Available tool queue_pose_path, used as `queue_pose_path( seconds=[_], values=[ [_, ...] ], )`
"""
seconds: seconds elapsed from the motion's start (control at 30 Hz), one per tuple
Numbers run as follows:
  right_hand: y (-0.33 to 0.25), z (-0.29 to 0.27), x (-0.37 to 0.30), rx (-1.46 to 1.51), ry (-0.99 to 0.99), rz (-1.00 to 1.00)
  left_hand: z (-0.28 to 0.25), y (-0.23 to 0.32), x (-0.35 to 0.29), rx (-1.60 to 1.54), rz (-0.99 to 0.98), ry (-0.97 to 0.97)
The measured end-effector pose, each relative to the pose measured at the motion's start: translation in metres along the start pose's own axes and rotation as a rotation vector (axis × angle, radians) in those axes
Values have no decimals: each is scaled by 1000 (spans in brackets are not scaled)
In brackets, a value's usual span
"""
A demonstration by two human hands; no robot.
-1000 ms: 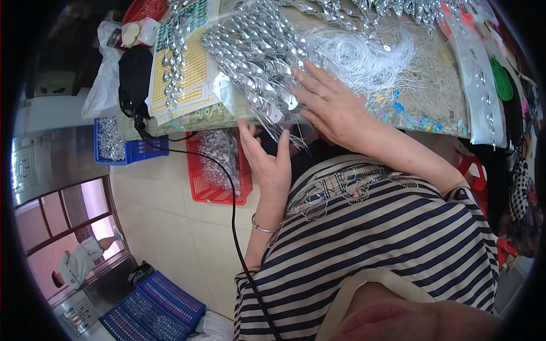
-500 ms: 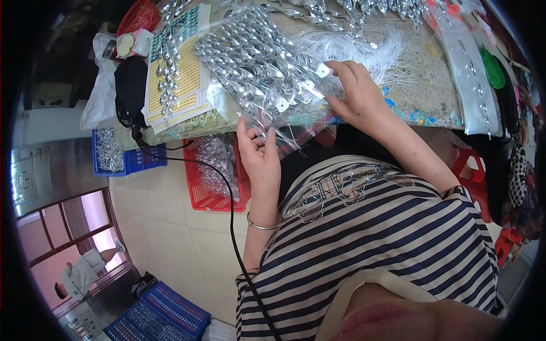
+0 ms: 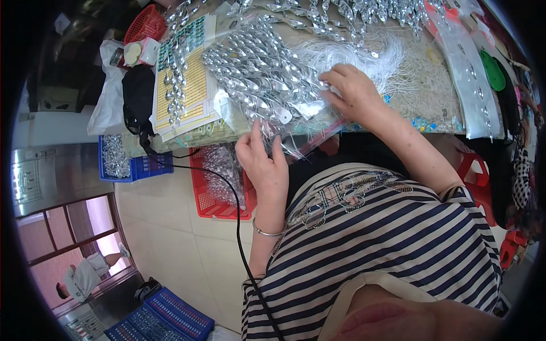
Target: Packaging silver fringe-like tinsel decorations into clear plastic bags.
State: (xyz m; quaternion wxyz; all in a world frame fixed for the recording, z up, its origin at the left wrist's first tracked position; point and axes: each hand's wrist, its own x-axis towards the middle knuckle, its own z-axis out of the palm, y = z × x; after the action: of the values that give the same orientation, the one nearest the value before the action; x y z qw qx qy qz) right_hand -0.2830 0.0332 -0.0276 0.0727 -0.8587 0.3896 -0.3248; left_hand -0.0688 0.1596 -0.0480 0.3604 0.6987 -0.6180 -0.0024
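Note:
A bundle of shiny silver twisted ornaments [image 3: 259, 65] lies on the table in front of me, with clear plastic around its near end. Small white tags [image 3: 307, 109] show at that end. At the bundle's right edge, my right hand [image 3: 357, 95] pinches the ornament ends between thumb and fingers; the exact grip is partly hidden. Below the near edge, my left hand [image 3: 264, 162] is raised with its fingers apart, the index fingertip against the plastic-covered ornaments. Loose white threads [image 3: 375, 62] fan out beyond my right hand.
Printed sheets [image 3: 185, 85] lie left of the bundle, beside a black pouch [image 3: 138, 96]. More silver ornaments [image 3: 364, 8] line the far side. Under the table are a red basket [image 3: 207, 207] and a blue crate [image 3: 151, 166]. A black cable [image 3: 234, 210] hangs before me.
My right hand has moved slightly left, closing its fingers onto the bundle's end. The left index finger has risen against the ornaments, and the white tags have shifted. The view has shifted a little.

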Motion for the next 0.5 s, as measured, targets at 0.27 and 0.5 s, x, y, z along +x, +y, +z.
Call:
queue_pose_path(
  seconds=[0.27, 0.5],
  values=[
    [-30, -20, -22, 172, -55, 151, 7, 40, -7, -416, 151, -116],
    [-11, -6, -20, 43, 76, 89, 20, 50, 0, -153, 329, -190]
  ],
)
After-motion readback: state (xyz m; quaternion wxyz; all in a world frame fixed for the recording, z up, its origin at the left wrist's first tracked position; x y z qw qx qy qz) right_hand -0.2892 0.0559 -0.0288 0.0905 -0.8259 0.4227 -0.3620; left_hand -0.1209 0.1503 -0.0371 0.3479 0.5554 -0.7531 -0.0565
